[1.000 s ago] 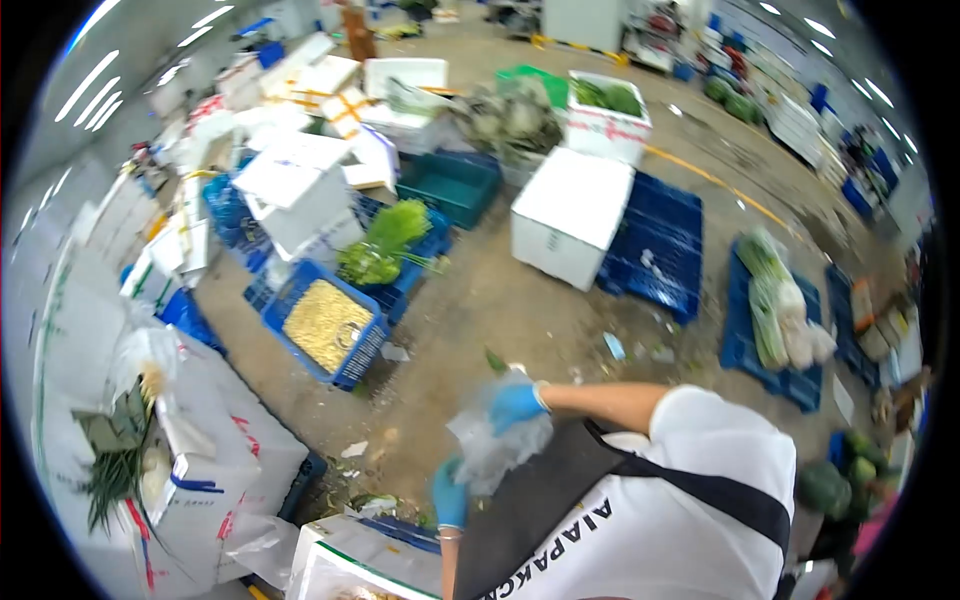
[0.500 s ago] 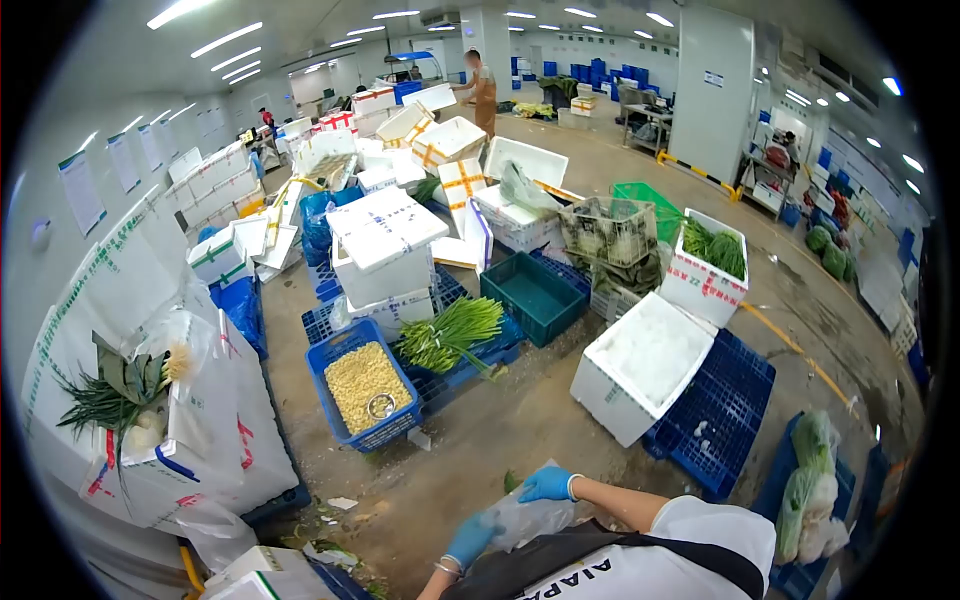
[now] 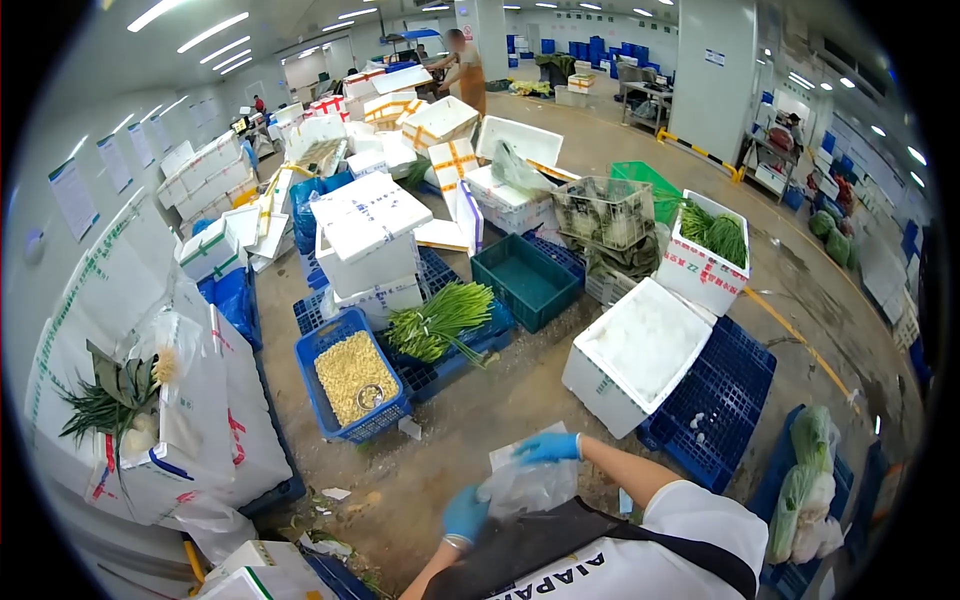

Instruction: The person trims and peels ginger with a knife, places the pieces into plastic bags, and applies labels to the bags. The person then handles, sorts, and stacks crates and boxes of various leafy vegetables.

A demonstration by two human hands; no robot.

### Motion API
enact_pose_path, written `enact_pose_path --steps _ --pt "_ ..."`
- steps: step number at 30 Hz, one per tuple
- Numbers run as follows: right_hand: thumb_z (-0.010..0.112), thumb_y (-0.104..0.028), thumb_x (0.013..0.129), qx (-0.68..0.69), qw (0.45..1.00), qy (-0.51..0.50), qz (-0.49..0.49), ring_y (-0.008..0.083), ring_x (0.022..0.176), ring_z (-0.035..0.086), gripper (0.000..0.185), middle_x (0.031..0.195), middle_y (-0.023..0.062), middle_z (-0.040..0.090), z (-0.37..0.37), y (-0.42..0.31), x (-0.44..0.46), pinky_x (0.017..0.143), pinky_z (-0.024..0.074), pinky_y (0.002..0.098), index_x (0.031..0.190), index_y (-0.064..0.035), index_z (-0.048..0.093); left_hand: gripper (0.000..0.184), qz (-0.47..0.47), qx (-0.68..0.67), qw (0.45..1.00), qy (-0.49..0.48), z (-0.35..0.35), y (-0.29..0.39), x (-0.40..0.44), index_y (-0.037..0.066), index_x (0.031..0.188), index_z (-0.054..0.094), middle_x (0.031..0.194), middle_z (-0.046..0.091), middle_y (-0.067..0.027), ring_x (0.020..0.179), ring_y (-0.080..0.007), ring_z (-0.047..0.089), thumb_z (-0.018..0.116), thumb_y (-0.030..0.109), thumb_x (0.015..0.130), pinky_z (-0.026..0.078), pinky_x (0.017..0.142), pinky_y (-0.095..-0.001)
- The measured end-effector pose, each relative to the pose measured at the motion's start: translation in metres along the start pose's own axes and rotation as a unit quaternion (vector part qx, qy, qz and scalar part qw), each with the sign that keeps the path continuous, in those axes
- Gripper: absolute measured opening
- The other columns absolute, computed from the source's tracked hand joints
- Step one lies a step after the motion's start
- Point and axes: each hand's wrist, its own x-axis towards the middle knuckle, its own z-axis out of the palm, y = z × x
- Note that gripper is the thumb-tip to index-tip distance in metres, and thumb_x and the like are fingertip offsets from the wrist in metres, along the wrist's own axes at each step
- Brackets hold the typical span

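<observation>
A clear plastic bag (image 3: pixel 527 487) hangs in front of my body, over the floor. My left hand (image 3: pixel 465 514), in a blue glove, pinches the bag's left edge. My right hand (image 3: pixel 547 447), also gloved in blue, grips the bag's upper right part with its fingers pointing left across it. Whether the bag's mouth is open I cannot tell. Ahead and to the left, a blue basket (image 3: pixel 310 385) holds pale yellow peeled pieces, perhaps garlic cloves (image 3: pixel 345 375), with a round metal dish (image 3: pixel 370 396) on top. Long green stalks (image 3: pixel 440 320) lie beside it.
A white foam box (image 3: pixel 612 405) full of white material stands right of a dark green crate (image 3: pixel 527 283). Blue pallets (image 3: pixel 715 400) lie low on the floor. Foam boxes (image 3: pixel 372 215) are piled ahead. Bagged vegetables (image 3: pixel 808 480) lie at right. A person (image 3: pixel 467 75) stands far back.
Both hands have risen and moved a little forward with the bag, which now hangs more spread out between them. The view has shifted slightly.
</observation>
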Motion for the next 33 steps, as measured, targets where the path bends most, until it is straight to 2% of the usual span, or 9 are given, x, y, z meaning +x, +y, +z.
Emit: enact_pose_path --steps 2,6,10,13,17,21,22,28,33 --pt "0.056 -0.041 0.092 0.181 0.981 0.072 0.008 0.0136 0.079 0.058 0.046 0.108 0.0023 0.064 -0.029 0.022 -0.015 0.069 0.0504 0.0275 0.128 -0.0126 0.058 0.035 0.001 -0.032 0.999 -0.030 -0.002 0.000 -0.005 0.005 0.108 0.063 0.100 0.066 -0.0221 0.093 -0.0417 0.062 0.064 0.030 0.084 0.050 0.079 -0.0458" --pt "0.058 -0.042 0.092 0.393 0.856 0.324 0.089 0.0176 0.074 0.063 0.044 0.093 0.0084 0.063 -0.094 0.109 -0.044 0.063 0.0544 0.0312 0.124 -0.0119 0.056 0.030 -0.005 -0.084 0.996 -0.027 0.008 -0.042 -0.011 0.004 0.109 0.061 0.103 0.065 -0.0250 0.096 -0.0452 0.061 0.058 0.025 0.088 0.049 0.081 -0.0498" --pt "0.064 -0.030 0.089 0.375 0.719 0.528 0.252 0.0265 0.073 0.064 0.039 0.091 0.0134 0.063 -0.140 0.201 -0.089 0.057 0.0542 0.0433 0.120 -0.0090 0.055 0.024 -0.088 -0.139 0.986 0.015 0.013 -0.072 -0.024 0.002 0.104 0.060 0.099 0.066 -0.0238 0.094 -0.0407 0.063 0.053 0.020 0.089 0.049 0.080 -0.0465" --pt "0.067 -0.025 0.088 0.329 0.724 0.521 0.311 0.0298 0.069 0.065 0.042 0.092 0.0174 0.065 -0.176 0.286 -0.105 0.053 0.0522 0.0462 0.124 -0.0078 0.053 0.028 -0.127 -0.123 0.984 0.028 0.016 -0.114 -0.036 0.001 0.106 0.061 0.101 0.066 -0.0235 0.095 -0.0365 0.064 0.054 0.022 0.089 0.050 0.081 -0.0441" --pt "0.064 -0.023 0.090 0.301 0.718 0.515 0.357 0.0276 0.067 0.065 0.060 0.095 0.0185 0.066 -0.167 0.257 -0.128 0.050 0.0519 0.0429 0.143 -0.0132 0.040 0.034 -0.223 -0.021 0.974 0.014 0.034 -0.195 -0.056 0.003 0.111 0.061 0.104 0.065 -0.0264 0.101 -0.0441 0.061 0.056 0.024 0.085 0.050 0.083 -0.0468" --pt "0.063 -0.024 0.090 0.193 0.714 0.582 0.338 0.0271 0.061 0.064 0.076 0.095 0.0166 0.066 -0.164 0.250 -0.124 0.048 0.0515 0.0415 0.153 -0.0180 0.020 0.052 -0.301 0.215 0.925 -0.092 0.031 -0.232 -0.084 0.006 0.129 0.056 0.113 0.066 -0.0220 0.090 -0.0350 0.067 0.064 0.012 0.078 0.053 0.075 -0.0470" --pt "0.057 -0.025 0.093 0.192 0.745 0.552 0.323 0.0300 0.072 0.066 0.080 0.109 0.0217 0.065 -0.172 0.272 -0.116 0.055 0.0549 0.0390 0.155 -0.0199 0.007 0.052 -0.316 0.220 0.918 -0.094 0.034 -0.245 -0.096 0.006 0.129 0.056 0.113 0.066 -0.0220 0.090 -0.0350 0.067 0.064 0.012 0.078 0.053 0.075 -0.0469" --pt "0.060 -0.033 0.093 0.218 0.798 0.456 0.327 0.0270 0.056 0.061 0.074 0.105 0.0224 0.066 -0.168 0.254 -0.130 0.049 0.0487 0.0399 0.151 -0.0128 0.018 0.053 -0.380 0.160 0.910 -0.040 0.050 -0.267 -0.098 0.006 0.129 0.055 0.113 0.065 -0.0218 0.090 -0.0344 0.067 0.064 0.011 0.077 0.053 0.074 -0.0467" --pt "0.060 -0.030 0.093 0.226 0.806 0.416 0.355 0.0300 0.084 0.069 0.086 0.129 0.0227 0.058 -0.170 0.256 -0.139 0.060 0.0540 0.0384 0.155 -0.0174 0.002 0.054 -0.364 0.119 0.924 -0.008 0.062 -0.245 -0.057 0.006 0.130 0.055 0.113 0.065 -0.0216 0.089 -0.0339 0.067 0.064 0.011 0.077 0.053 0.074 -0.0465"
